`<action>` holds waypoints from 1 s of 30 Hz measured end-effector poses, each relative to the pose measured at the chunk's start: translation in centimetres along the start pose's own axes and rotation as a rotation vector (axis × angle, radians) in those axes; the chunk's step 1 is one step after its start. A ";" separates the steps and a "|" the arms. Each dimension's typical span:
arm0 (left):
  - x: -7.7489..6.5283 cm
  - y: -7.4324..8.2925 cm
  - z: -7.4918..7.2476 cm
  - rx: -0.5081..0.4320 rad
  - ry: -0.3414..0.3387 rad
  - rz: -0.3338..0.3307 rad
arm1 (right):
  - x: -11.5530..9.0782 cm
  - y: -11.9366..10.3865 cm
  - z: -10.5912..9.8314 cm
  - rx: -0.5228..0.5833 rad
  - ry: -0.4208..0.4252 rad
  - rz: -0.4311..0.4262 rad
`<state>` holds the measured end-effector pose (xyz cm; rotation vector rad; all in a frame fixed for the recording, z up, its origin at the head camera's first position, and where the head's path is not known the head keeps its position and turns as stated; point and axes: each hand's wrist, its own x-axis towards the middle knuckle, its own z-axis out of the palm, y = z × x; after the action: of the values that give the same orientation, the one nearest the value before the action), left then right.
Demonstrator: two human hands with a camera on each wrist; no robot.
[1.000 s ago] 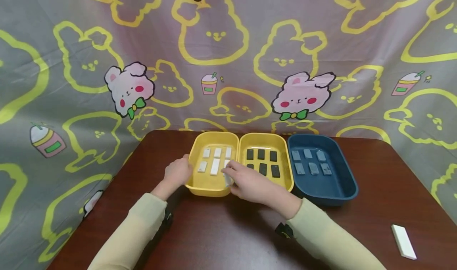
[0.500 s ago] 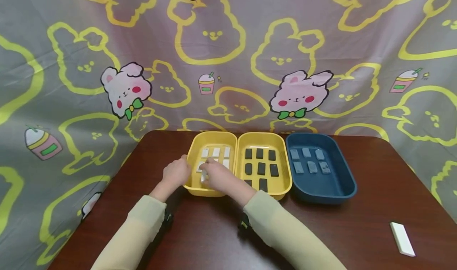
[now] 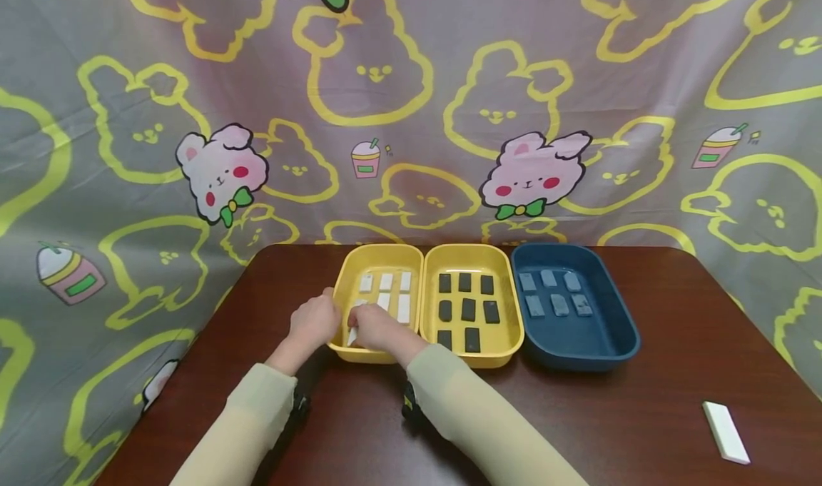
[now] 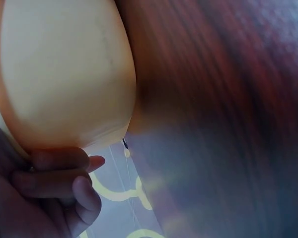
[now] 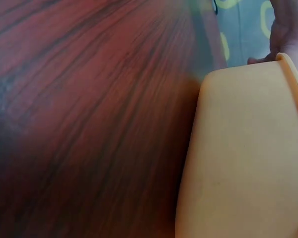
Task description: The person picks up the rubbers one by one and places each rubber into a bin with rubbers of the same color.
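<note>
My left hand (image 3: 313, 322) grips the left rim of the left yellow bin (image 3: 379, 355); in the left wrist view its curled fingers (image 4: 64, 183) sit by the bin's outer wall. Inside that bin lie rows of small white rectangular blocks (image 3: 403, 307). Reaching over the front rim, my right hand (image 3: 379, 327) pinches a white block (image 3: 352, 337), tilted, near the bin's front left corner. The hand covers part of the blocks behind it. The right wrist view shows mostly the bin's outer wall (image 5: 243, 153).
Touching on the right stands a second yellow bin (image 3: 519, 315) with rows of black blocks (image 3: 469, 309). Beside it is a blue bin (image 3: 610, 336) holding several grey-blue blocks (image 3: 560, 305). A long white block (image 3: 726, 432) lies on the brown table (image 3: 648, 407) at right. A patterned curtain (image 3: 411, 115) hangs behind.
My right hand has moved left with the white block, from the left yellow bin's right side to its front left, uncovering the black blocks. The left hand keeps its grip on the rim.
</note>
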<state>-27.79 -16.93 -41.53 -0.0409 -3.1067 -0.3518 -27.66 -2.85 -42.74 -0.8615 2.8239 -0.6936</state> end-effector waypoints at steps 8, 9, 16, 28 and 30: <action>0.0 0.1 -0.2 0.003 -0.013 -0.010 | 0.2 0.1 0.2 -0.011 -0.007 0.000; 0.0 0.1 -0.2 0.003 -0.014 -0.011 | 0.2 0.1 0.2 -0.013 -0.007 0.001; 0.0 0.1 -0.1 0.005 -0.019 -0.026 | 0.1 -0.2 0.1 -0.020 -0.018 0.024; -0.1 0.3 -0.4 0.014 -0.024 -0.017 | -0.5 -0.1 -0.6 -0.036 0.018 0.008; -0.2 0.3 -0.4 0.015 -0.022 -0.016 | -0.7 -0.1 -0.7 -0.033 0.018 0.004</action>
<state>-27.54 -16.72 -41.08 -0.0201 -3.1325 -0.3312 -27.24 -2.22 -42.07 -0.8588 2.8593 -0.6595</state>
